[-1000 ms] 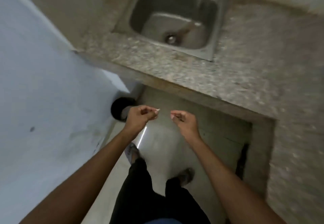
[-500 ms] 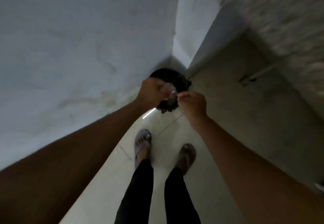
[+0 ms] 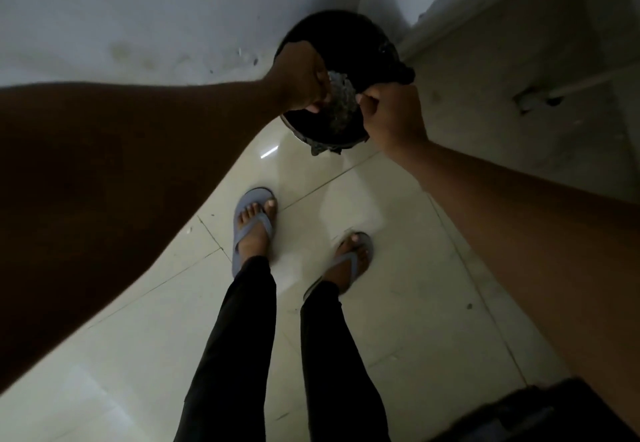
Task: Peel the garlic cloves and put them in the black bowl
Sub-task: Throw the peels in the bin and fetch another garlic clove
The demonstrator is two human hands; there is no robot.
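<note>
The person stands over a black bin [image 3: 349, 43] set on the floor against the wall, and everything here sits close to it. Both fists hover right above its mouth: the left hand [image 3: 303, 76] on the wall side, the right hand [image 3: 391, 117] on the near rim. Each grip is curled tight, fingers pressed together, and between them hangs something pale and crinkled [image 3: 341, 102], probably garlic skin, though the dim light leaves me unsure. I cannot tell whether either fist actually pinches it. If it is peel, it should be feather-light, dry and brittle, best nipped by an edge between thumb and finger, and prone to clinging to skin. I count one bin, two hands and two grey sandals [image 3: 251, 230] just this side of the bin. No clove and no black bowl is in sight.
</note>
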